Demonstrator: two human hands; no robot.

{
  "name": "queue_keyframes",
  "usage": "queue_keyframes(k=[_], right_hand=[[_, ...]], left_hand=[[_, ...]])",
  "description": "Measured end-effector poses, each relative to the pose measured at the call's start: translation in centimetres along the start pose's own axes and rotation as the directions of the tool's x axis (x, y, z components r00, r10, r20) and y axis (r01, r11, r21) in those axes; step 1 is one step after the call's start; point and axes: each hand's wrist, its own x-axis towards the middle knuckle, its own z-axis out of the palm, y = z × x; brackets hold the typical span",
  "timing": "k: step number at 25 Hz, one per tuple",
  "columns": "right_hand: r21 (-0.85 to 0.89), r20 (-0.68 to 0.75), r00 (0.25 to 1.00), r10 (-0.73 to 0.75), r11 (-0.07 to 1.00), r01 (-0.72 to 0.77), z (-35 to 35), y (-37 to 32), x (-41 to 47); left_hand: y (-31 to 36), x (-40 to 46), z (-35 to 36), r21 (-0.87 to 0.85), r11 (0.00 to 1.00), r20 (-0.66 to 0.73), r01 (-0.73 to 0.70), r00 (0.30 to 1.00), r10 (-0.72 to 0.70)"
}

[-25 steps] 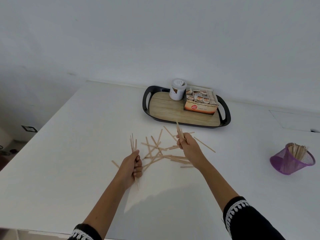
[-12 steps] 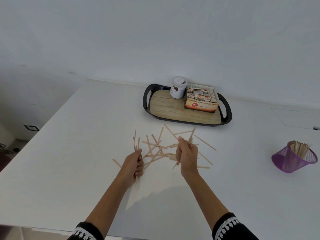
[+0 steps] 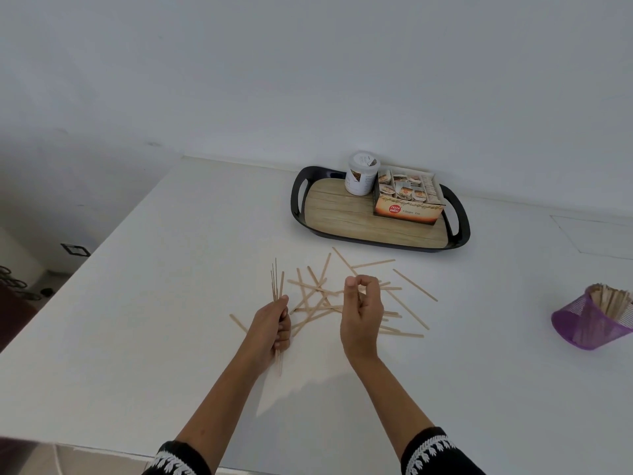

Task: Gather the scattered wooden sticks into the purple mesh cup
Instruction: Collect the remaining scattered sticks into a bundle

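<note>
Several thin wooden sticks [image 3: 318, 296] lie crossed in a loose pile on the white table [image 3: 154, 320]. My left hand [image 3: 274, 325] is at the pile's left edge, closed around an upright bundle of sticks [image 3: 276, 279]. My right hand [image 3: 361, 311] hovers over the middle of the pile, thumb and fingers pinched, with a sliver of stick showing in the pinch. The purple mesh cup [image 3: 589, 323] stands tilted at the far right, well away from both hands, with several sticks in it.
A black tray [image 3: 380, 214] with a wood-look base sits behind the pile, carrying a white jar [image 3: 359, 173] and a box of tea sachets [image 3: 407, 197]. One stick [image 3: 238, 322] lies alone left of my left hand. The table's near edge runs below my forearms.
My right hand drew back from the far side of the pile toward me and turned its palm up. The long sticks that stood out of it are no longer visible. My left hand stayed put.
</note>
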Motion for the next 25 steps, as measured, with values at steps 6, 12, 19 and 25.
queue_keyframes(k=[6,12,19,25], right_hand=[[-0.042,-0.067,0.998,0.022,0.999,-0.025,0.0,1.6,-0.5],[-0.127,0.083,0.897,0.434,0.898,-0.422,-0.1,1.9,-0.7],[-0.069,0.294,0.566,0.770,0.607,-0.791,1.5,-0.4,-0.2],[-0.157,0.203,0.720,0.664,0.748,-0.645,2.5,-0.6,0.0]], left_hand=[[-0.3,0.2,-0.1,0.023,1.000,0.001,-0.014,1.000,0.014],[-0.2,0.1,-0.2,0.038,0.999,0.029,-0.033,0.999,0.032],[0.3,-1.2,1.5,0.207,0.976,0.099,0.063,0.992,-0.084],[0.5,-2.9,3.7,0.198,0.959,0.241,0.205,0.938,-0.250]])
